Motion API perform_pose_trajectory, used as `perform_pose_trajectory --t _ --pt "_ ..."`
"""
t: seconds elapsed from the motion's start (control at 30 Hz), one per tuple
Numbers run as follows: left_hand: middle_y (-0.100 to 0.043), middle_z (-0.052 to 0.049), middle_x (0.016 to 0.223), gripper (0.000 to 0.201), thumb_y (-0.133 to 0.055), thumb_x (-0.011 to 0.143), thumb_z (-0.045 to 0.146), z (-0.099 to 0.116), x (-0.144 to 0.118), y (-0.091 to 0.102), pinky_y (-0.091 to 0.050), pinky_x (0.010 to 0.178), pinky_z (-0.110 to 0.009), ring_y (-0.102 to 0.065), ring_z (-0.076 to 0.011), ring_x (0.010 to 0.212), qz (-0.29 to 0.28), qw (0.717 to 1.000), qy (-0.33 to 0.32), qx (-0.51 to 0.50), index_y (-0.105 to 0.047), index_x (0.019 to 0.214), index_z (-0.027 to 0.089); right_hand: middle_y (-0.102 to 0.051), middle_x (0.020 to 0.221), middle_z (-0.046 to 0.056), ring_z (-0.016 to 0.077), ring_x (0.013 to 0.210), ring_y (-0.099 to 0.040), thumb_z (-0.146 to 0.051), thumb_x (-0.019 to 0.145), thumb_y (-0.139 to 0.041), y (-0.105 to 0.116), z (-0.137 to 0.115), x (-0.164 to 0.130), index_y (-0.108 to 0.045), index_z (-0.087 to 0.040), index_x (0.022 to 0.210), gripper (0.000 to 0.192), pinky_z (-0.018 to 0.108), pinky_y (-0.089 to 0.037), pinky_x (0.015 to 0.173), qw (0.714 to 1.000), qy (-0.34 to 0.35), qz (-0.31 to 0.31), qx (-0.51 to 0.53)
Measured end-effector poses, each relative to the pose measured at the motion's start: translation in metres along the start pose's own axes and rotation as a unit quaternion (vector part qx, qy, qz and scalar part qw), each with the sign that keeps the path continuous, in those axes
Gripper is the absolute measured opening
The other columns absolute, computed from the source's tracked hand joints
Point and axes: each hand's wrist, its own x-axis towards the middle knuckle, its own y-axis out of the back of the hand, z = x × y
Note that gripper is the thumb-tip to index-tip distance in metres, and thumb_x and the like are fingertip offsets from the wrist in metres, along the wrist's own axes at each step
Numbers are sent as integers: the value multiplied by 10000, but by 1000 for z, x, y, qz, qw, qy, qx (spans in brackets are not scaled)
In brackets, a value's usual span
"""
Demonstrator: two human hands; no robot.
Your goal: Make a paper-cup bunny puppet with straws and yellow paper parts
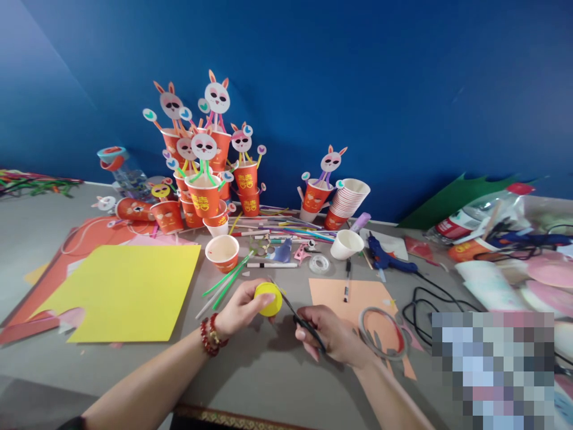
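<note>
The left hand [239, 310] pinches a small round yellow paper piece [268, 299] up off the grey table [268, 370], so the black-handled scissors [301, 319] can reach its edge. The right hand [333, 335] has its fingers closed through the scissor handles, blades touching the yellow piece. Just right of the yellow piece lies an orange paper sheet [353, 295]. A big yellow paper sheet [125, 289] lies flat to its left. An orange paper cup [222, 252] stands just behind it.

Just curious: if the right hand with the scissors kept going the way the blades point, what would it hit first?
Probably the yellow disc in the left hand; the scissors in the right hand already reach its edge.
</note>
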Motion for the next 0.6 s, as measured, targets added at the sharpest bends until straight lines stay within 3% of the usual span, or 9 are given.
perform_pose_trajectory --t 0.37,0.6 --pt "-618 -28 637 388 -608 869 493 -3 2 3 -449 481 -192 -574 -107 509 -55 998 -6 36 -603 744 125 -584 490 -24 85 445 -429 -655 811 -596 -1 -2 1 -478 -195 679 492 205 -279 459 999 -5 -27 27" --pt "-630 -29 636 384 -615 866 490 -3 1 2 -448 483 -184 -577 -103 513 -53 998 4 27 -604 753 123 -537 449 -39 79 413 -389 -753 778 -552 0 -5 0 -455 -203 663 569 209 -251 439 1000 -1 -24 20"
